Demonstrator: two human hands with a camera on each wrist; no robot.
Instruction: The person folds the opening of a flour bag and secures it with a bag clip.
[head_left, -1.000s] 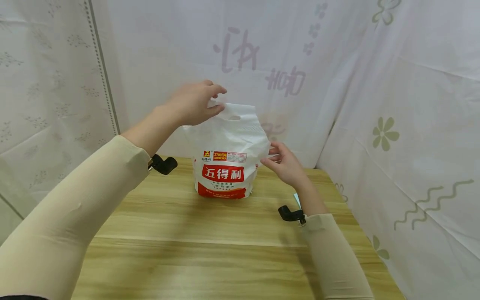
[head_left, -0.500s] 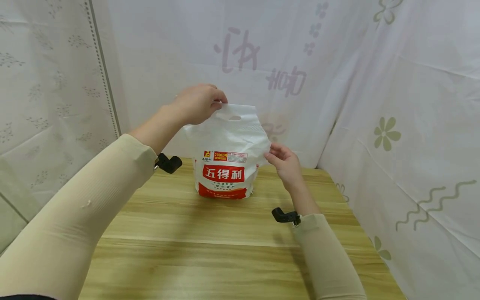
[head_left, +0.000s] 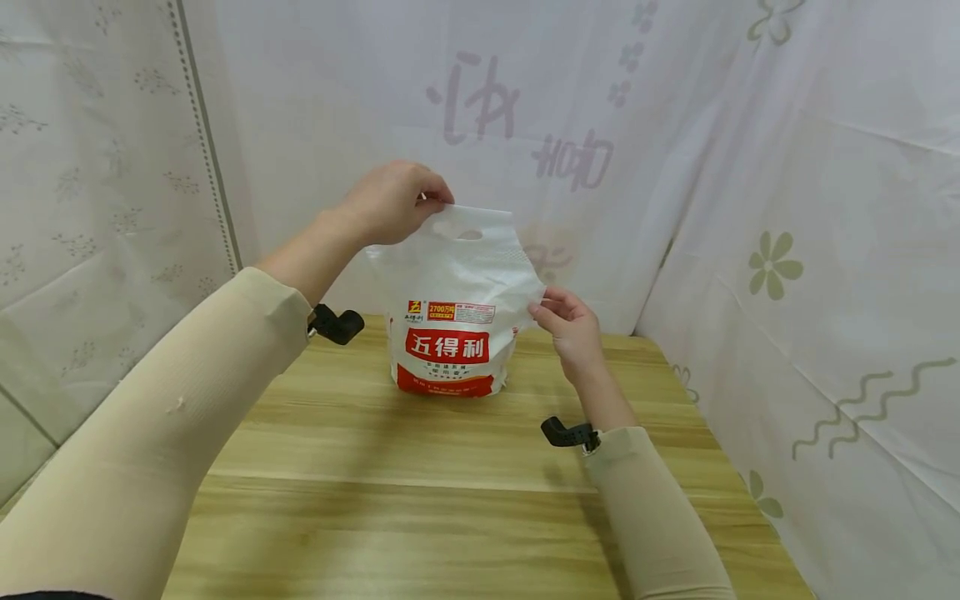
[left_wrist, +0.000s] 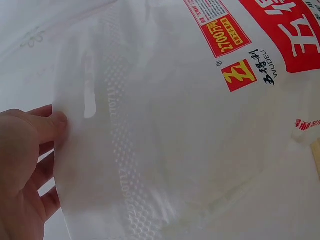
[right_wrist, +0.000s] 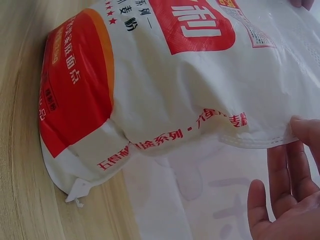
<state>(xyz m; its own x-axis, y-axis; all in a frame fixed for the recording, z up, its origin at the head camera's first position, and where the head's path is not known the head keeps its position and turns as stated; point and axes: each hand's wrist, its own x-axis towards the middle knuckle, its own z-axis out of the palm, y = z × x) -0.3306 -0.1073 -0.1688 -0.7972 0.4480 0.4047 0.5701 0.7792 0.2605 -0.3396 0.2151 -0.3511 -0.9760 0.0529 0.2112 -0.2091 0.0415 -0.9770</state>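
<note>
At the left, your sleeved arm crossed the patterned curtain (head_left: 97, 167), and your left hand (head_left: 393, 200) pinched the bag's upper left corner: thumb on the near face, fingers behind, closed to the thickness of the plastic. That grip, off to the side of the cut-out handle (head_left: 470, 236), seemed meant to hold the thin top up and spread rather than to lift.

In the middle, the white-and-red bag (head_left: 453, 275) stood upright at the far part of the wood-grain worktop (head_left: 450, 517), printed front toward you. Its fuller base rested there and probably bore the weight, while the flat upper part likely needed your hands for support.

To the right and lower down, your right hand (head_left: 576, 329) pinched the bag's side edge between thumb and fingers, one outer finger apart from it. Two separate holds probably steadied the plastic better than one.
</note>
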